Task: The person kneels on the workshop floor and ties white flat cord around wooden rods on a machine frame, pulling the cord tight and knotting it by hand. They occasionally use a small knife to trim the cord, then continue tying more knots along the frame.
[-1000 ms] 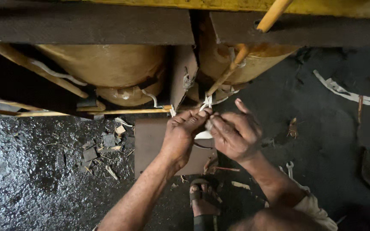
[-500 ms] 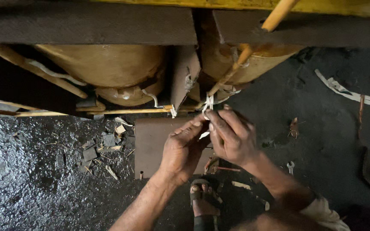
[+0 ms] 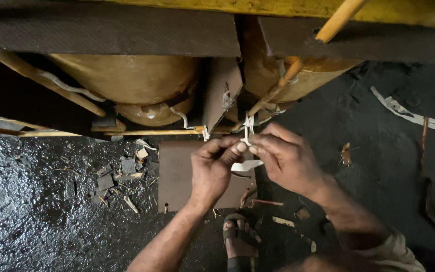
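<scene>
We are at the tying step: our left hand and right hand each pinch an end of the flat white strip looped around the bamboo stick under the drum, so next we should pull it tight.

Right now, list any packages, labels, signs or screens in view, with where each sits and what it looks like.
None in view: no package, label, sign or screen.
Both hands, left hand and right hand, pinch a white strip tied at thin bamboo sticks.
Above hang tan rounded vessels under a dark beam.
Another white strip lies on the wet dark floor.
</scene>
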A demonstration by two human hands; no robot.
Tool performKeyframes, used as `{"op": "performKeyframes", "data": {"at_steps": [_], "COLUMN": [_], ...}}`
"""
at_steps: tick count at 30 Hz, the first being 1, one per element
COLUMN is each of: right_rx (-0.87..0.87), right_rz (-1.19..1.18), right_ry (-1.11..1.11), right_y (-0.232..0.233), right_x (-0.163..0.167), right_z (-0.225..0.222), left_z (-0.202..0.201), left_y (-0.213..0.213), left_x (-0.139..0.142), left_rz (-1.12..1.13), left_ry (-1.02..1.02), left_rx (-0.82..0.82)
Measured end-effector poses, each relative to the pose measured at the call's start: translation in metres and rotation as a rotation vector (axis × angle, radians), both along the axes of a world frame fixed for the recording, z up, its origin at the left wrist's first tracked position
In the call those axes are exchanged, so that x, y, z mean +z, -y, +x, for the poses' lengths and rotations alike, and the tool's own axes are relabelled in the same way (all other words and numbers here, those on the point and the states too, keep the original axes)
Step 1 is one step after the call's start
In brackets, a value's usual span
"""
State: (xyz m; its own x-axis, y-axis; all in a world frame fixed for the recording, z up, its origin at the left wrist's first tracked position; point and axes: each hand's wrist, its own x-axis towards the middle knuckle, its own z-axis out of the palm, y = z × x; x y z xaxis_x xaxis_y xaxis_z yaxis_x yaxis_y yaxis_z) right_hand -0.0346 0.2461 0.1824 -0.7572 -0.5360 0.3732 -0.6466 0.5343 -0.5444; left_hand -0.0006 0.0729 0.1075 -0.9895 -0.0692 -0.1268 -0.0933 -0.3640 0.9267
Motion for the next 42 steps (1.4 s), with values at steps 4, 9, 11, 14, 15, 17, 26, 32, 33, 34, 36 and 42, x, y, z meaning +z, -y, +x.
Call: {"op": "performKeyframes", "data": {"at_steps": [4,9,11,14,15,17,26,32,33,34,36,42], "right_rx": [-0.047,-0.002,0.034,0.037,0.047,0.051,-0.193,-0.046,0.069,0.182,0.409,0.040], "right_rz": [-0.078,-0.058,-0.031,-0.055,-0.068,-0.073,0.009,-0.139,-0.320,-0.500,-0.863,-0.603], "right_ry": [-0.087,0.104,0.164,0.164,0.147,0.137,-0.353,0.251,0.413,0.570,0.889,0.949], "right_y": [-0.004,-0.009,-0.007,-0.001,0.000,0.000,-0.017,-0.030,-0.029,-0.028,-0.026,-0.046], "right_x": [0.007,0.009,0.008,0.006,0.006,0.007,0.016,0.000,-0.007,-0.013,-0.022,-0.004], "right_z": [-0.007,-0.017,-0.017,-0.012,-0.010,-0.006,-0.019,-0.009,-0.014,-0.021,-0.034,-0.043], "left_z": [0.002,0.003,0.004,0.006,0.007,0.006,-0.012,-0.012,-0.014,-0.016,-0.021,-0.044], "left_y": [0.015,0.007,-0.003,-0.010,-0.010,-0.005,0.023,0.025,0.024,0.023,0.020,0.032], "left_x": [-0.005,0.003,0.009,0.014,0.015,0.016,0.012,0.009,0.008,0.008,0.006,-0.017], "left_rz": [-0.419,0.013,0.055,0.056,-0.006,-0.152,-0.613,-0.467,-0.393,-0.316,-0.121,-0.750], "left_ry": [-0.191,0.001,-0.015,-0.124,-0.169,-0.225,-0.558,-0.910,-0.889,-0.870,-0.557,-1.070], "left_rx": [0.231,0.057,-0.014,0.005,0.050,0.116,0.419,0.010,-0.047,-0.104,-0.232,-0.151]}}
